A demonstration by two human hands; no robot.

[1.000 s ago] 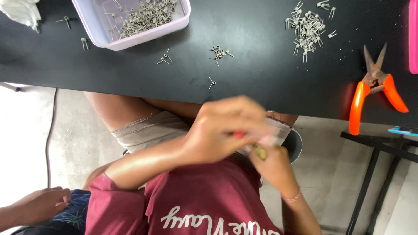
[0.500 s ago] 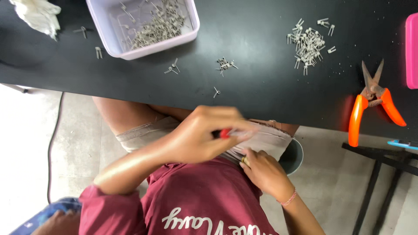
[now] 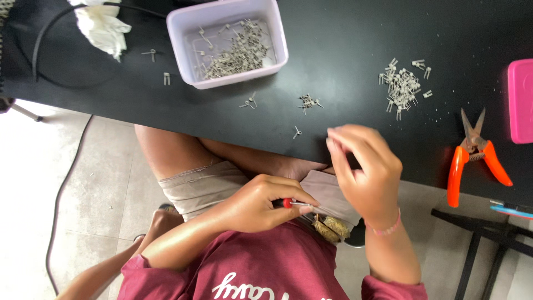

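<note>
1. At the far left of the black tabletop [image 3: 344, 33] lies a crumpled white cloth [image 3: 100, 25], with a thin black cable [image 3: 41, 39] looping beside it
2. Two small grey metal clips [image 3: 158, 66] lie loose between the cloth and a pale lilac rectangular plastic tub [image 3: 277, 39], which holds a heap of the same clips
3. A few more clips [image 3: 308, 103] sit scattered just in front of the tub, near the table edge
4. My left hand [image 3: 258, 203] rests low over my lap, fingers curled shut around a small tool with a red handle and a thin metal tip [image 3: 294, 204]; the tip points toward my right side
5. Just beneath that tip, on my lap, lies a brownish crumpled lump [image 3: 330, 228]; I cannot tell what it is
6. My right hand [image 3: 363, 169] is raised at the table edge, fingertips pinched together; whether they hold a clip I cannot tell
7. Beyond it a loose pile of grey clips [image 3: 402, 86] lies on the table
8. Orange-handled snips [image 3: 474, 153] lie to the right, blades open, well apart from my hands
9. A pink plastic box [image 3: 521, 100] touches the right edge of view
</note>
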